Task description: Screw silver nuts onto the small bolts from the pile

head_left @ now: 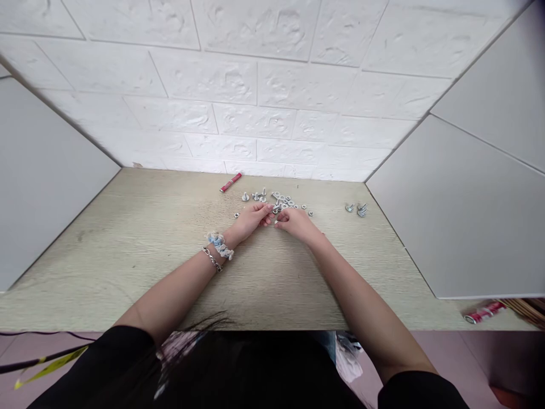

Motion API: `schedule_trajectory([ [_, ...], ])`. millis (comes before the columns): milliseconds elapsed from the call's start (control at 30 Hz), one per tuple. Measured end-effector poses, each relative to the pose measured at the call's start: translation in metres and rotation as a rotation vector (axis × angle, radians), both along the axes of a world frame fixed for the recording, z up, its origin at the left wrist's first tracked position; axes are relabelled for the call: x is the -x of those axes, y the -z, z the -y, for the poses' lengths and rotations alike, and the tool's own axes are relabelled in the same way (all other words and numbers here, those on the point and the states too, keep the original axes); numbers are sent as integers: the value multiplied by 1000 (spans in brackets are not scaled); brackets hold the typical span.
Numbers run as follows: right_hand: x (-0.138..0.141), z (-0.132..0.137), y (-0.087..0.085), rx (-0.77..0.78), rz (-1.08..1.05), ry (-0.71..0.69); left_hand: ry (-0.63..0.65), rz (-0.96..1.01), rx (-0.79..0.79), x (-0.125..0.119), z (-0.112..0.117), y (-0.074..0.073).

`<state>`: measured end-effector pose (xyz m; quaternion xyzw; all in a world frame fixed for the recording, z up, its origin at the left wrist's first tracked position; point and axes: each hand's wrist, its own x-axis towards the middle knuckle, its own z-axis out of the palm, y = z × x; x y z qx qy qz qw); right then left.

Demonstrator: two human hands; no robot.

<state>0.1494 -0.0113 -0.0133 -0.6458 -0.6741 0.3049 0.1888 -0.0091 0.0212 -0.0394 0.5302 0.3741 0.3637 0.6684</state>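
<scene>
My left hand (252, 219) and my right hand (297, 222) meet at the middle of a pale wooden table (140, 250), fingertips close together. Both pinch at a small metal piece (275, 211) between them; it is too small to tell what it is or which hand grips it. Just beyond the fingers lies a pile of small metal bolts and nuts (283, 200). A single nut (236, 215) sits left of my left hand. My left wrist wears a chain bracelet and a blue-white scrunchie (219, 245).
A red pen-like tube (230, 182) lies near the back wall. A few assembled bolts (357, 209) sit apart at the right. Grey panels stand on both sides (451, 216), a white brick wall behind. A red object (483, 313) lies beyond the right panel.
</scene>
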Motion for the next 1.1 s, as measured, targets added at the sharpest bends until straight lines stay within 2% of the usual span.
schedule_trajectory([
  [167, -2, -2, -2, 49, -2, 10, -16, -11, 14, -1, 1, -2],
  [300, -5, 0, 4, 5, -90, 48, -26, 8, 38, -1, 1, -3],
  [433, -6, 3, 11, -122, -313, 158, -23, 41, 74, 0, 2, -7],
  [533, -4, 5, 13, -340, -455, 232, -6, 65, 100, 1, 3, -9],
  [633, 0, 7, 14, -570, -346, 150, 35, 80, 135, 1, 5, -10],
  [733, 2, 9, 16, -683, -204, 52, 43, 93, 182, 0, 6, -13],
  [867, 3, 11, 19, -832, -149, 73, 9, 118, 226, -1, 8, -16],
  [1100, 2, 11, 24, -919, -115, 5, 25, 129, 227, -1, 9, -17],
])
